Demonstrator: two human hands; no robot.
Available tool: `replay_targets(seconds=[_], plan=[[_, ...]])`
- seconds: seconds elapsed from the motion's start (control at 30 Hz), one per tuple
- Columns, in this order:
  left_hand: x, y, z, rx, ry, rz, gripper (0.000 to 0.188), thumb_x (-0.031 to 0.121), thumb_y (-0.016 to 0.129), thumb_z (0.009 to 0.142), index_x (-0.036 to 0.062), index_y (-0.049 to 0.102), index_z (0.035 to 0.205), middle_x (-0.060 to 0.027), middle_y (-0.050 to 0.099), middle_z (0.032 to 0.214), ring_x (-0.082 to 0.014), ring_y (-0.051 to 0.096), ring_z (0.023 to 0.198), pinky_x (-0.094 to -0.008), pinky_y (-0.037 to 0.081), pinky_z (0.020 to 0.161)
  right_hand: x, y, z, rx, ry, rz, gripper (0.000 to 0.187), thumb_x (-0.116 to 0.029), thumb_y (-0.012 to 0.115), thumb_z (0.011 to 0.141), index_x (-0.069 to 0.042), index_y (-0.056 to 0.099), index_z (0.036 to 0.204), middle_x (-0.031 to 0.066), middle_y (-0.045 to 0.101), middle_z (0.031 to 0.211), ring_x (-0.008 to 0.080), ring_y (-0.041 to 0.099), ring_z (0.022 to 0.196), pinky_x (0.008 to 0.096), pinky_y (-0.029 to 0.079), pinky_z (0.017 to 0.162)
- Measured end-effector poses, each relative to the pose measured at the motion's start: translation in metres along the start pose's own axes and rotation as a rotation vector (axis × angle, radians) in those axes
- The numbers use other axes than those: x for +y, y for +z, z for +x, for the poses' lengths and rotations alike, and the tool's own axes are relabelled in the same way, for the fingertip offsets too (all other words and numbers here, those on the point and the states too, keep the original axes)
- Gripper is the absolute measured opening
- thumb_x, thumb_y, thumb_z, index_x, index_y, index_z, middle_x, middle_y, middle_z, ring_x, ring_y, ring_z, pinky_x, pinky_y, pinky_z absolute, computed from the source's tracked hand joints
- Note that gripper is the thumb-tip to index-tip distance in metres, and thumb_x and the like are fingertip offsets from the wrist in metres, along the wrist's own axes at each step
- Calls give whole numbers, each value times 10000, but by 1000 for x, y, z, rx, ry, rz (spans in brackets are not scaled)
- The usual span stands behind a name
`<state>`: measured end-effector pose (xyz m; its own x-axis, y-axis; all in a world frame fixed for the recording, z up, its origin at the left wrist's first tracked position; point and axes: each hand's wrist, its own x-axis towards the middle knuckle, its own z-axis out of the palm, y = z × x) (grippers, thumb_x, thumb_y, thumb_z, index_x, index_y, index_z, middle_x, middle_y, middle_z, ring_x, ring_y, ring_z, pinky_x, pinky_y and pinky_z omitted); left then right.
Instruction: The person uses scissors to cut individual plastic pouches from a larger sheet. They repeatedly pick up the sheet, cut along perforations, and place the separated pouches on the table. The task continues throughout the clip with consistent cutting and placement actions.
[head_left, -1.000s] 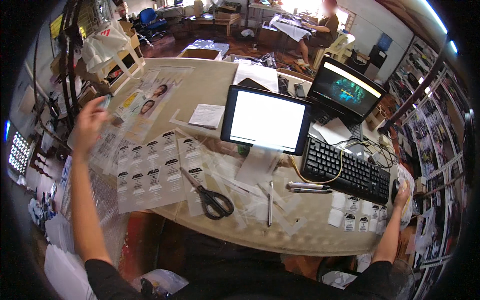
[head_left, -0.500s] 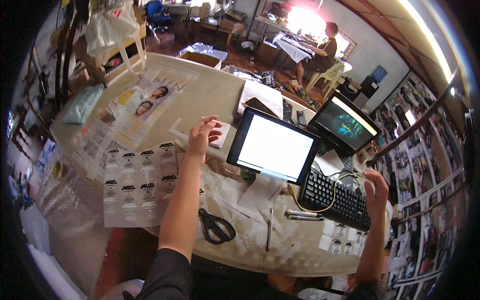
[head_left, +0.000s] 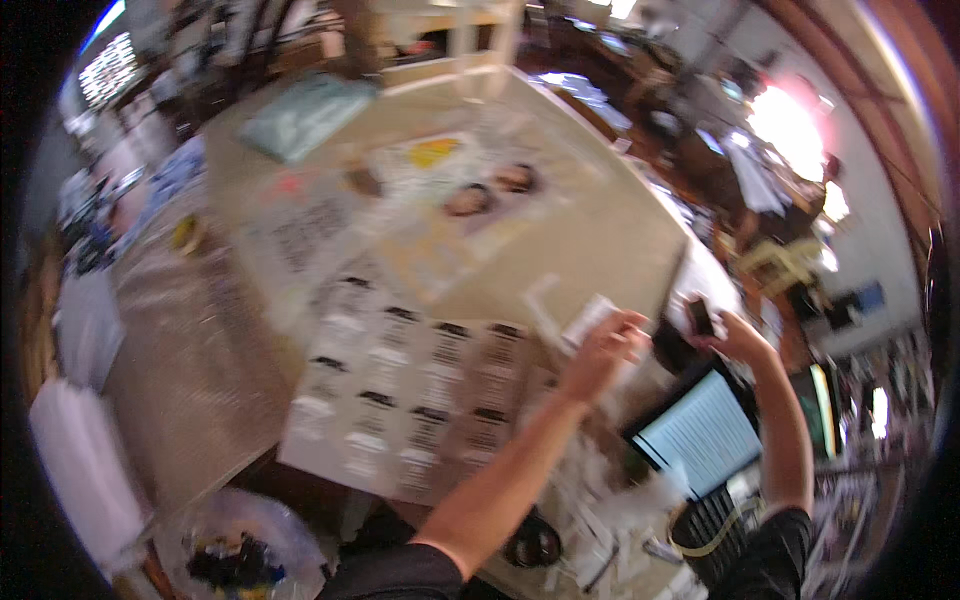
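Note:
My left hand [head_left: 605, 352] is over the table beside a small white stack of cards [head_left: 590, 318]. Its fingers are smeared by motion, so whether they grip anything does not show. My right hand [head_left: 738, 338] is raised past the tablet [head_left: 700, 430], its fingers closed around a small dark object [head_left: 700, 317] whose kind is too blurred to make out. The tablet has a lit screen with lines of text. A large sheet of repeated black-and-white labels [head_left: 405, 400] lies left of my left forearm.
A black keyboard [head_left: 712, 535] with a yellowish cable is below the tablet, a monitor [head_left: 825, 410] to its right. Scissors [head_left: 533, 543] lie near the front edge. Further back are a printed poster [head_left: 480, 215] and a pale green packet [head_left: 305, 115]. A clear bag [head_left: 240, 545] sits lower left.
The view has swung left, so the table contents sit further right. My right hand has left the keyboard's right side, reached behind the tablet and closed on a dark object. Text now shows on the tablet.

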<state>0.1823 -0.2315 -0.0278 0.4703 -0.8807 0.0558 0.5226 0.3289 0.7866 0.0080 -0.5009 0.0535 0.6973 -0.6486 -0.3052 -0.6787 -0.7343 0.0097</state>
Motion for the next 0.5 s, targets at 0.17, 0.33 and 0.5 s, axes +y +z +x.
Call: replay_targets(seconds=[0.17, 0.33, 0.5], plan=[[-1, -1, 0, -24, 70, -3, 299, 158, 551, 856, 27, 524, 1123, -44, 555, 935, -87, 534, 754, -236, 471, 691, -9, 10, 17, -58, 153, 104, 774, -397, 800, 504, 79, 500, 1035, 219, 547, 1038, 302, 545, 975, 363, 455, 843], [5, -3, -3, -46, 141, -17, 286, 149, 549, 860, 15, 520, 1111, -47, 565, 911, -85, 541, 758, -237, 475, 673, -17, 15, 11, 131, 130, 132, 664, -236, 806, 507, 58, 457, 989, 189, 533, 991, 286, 545, 912, 362, 456, 801], [-1, 0, 6, -53, 174, -70, 288, 163, 554, 853, 26, 530, 1105, -54, 584, 903, -98, 559, 784, -245, 470, 678, 48, -18, -3, 354, 3, 298, 569, -131, 778, 558, 13, 469, 1013, 131, 539, 908, 232, 545, 816, 336, 471, 697]])
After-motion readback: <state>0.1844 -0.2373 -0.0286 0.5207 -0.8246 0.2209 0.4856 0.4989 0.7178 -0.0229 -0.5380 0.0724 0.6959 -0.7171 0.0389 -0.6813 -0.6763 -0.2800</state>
